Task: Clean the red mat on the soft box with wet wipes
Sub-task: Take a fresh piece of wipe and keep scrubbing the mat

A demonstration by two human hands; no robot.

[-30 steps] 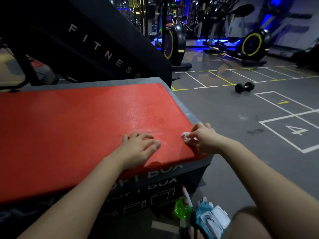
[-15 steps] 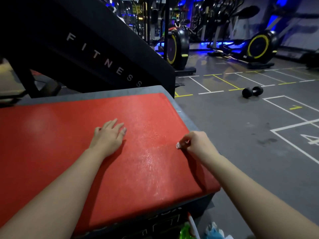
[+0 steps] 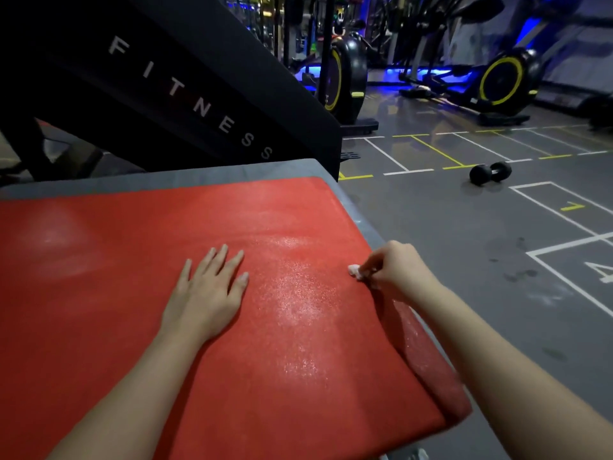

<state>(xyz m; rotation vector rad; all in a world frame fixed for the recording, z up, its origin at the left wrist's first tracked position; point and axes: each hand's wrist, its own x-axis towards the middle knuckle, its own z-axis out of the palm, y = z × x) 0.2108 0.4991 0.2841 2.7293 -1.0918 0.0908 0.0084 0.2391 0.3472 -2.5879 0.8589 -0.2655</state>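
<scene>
The wipe [image 3: 354, 270] is light, limp and wet; the right hand [image 3: 394, 272] pinches it bunched. The left hand [image 3: 207, 290] lies flat, bracing the mat [image 3: 99, 293], likely grippy.

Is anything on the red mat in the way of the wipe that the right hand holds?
Only the left hand, lying flat on the red mat, to the left of the wipe pinched by the right hand.

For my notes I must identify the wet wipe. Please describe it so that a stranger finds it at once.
Find the large red mat and follow its right edge. There the right hand pinches a small crumpled wad, the wet wipe. It is the only white object on the red surface.
</scene>
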